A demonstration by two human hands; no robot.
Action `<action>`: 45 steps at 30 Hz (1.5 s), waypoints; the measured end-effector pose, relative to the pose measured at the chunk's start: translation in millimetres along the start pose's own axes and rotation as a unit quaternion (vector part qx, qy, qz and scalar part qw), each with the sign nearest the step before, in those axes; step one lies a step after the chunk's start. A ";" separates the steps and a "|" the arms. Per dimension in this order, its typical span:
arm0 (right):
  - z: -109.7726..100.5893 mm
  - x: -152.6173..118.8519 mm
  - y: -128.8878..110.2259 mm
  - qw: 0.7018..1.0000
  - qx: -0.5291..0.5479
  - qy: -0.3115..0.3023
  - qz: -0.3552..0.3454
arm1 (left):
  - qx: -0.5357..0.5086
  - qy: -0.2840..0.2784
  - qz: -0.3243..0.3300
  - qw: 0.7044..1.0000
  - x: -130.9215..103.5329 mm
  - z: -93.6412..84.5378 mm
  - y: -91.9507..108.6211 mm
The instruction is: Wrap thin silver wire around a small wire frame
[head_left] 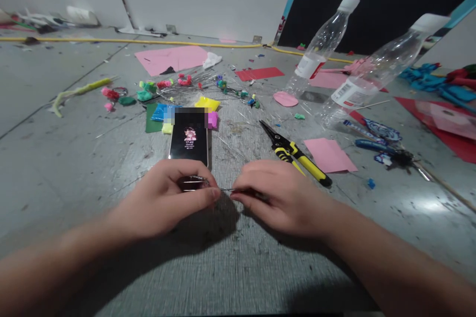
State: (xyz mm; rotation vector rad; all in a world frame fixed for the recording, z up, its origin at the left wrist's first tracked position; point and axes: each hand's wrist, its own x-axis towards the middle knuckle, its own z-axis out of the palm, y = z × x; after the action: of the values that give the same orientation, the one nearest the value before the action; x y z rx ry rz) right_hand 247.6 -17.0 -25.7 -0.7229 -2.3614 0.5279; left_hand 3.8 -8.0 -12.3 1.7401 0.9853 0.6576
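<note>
- Wire-like strand (226,189): thin, grey, spans the short gap between both hands, nearer the person than the phone (190,146) and slightly to its right.
- Left hand (159,200): just in front of the phone's near end, back of hand up, fingers curled over. Thumb lies along the near side, its tip pressed to the forefinger; the pair is clamped on the strand. Something shiny shows between thumb and forefinger; can't tell what.
- Right hand (280,195): right of the phone and nearer the person. Knuckles up, fingers bent and bunched, thumb underneath. Thumb and forefinger tips pinched together on the strand's other end.
- Hands face each other, fingertips near but not touching. Forearms slant in from the lower left and lower right, shadows on the worktop (193,277) below.
- Phone: screen lit, reads 17:42. Blue packet (161,112) and yellow packet (207,104) at its far end.
- Pliers (281,141): black and yellow, right of the phone, tips angled away from the person.
- Pink paper square (330,155): right of the phone, past the pliers.
</note>
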 end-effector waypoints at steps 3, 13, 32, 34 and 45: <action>-0.9 -1.2 1.2 0.994 -0.068 0.016 -0.083 | -0.072 -0.037 -0.050 0.995 3.7 0.8 2.6; -2.7 2.4 18.3 0.991 0.104 -0.021 0.075 | 0.010 -0.034 -0.022 0.999 3.3 -7.2 2.5; 1.3 6.6 6.4 0.884 0.390 -0.045 0.254 | 0.209 -0.052 0.227 0.950 -0.5 -13.6 0.2; 1.6 6.5 5.1 0.884 0.388 -0.034 0.258 | 0.208 -0.043 0.231 0.949 -1.0 -13.4 -0.6; 10.9 3.0 7.4 0.938 0.314 0.070 0.128 | 0.130 0.039 0.163 0.977 -2.1 -10.7 -0.4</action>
State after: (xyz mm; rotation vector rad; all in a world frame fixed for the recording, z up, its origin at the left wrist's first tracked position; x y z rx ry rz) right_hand 241.3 -11.5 -36.3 -0.7273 -1.8083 1.2264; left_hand -5.9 -4.4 -8.8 2.1475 0.8760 0.8393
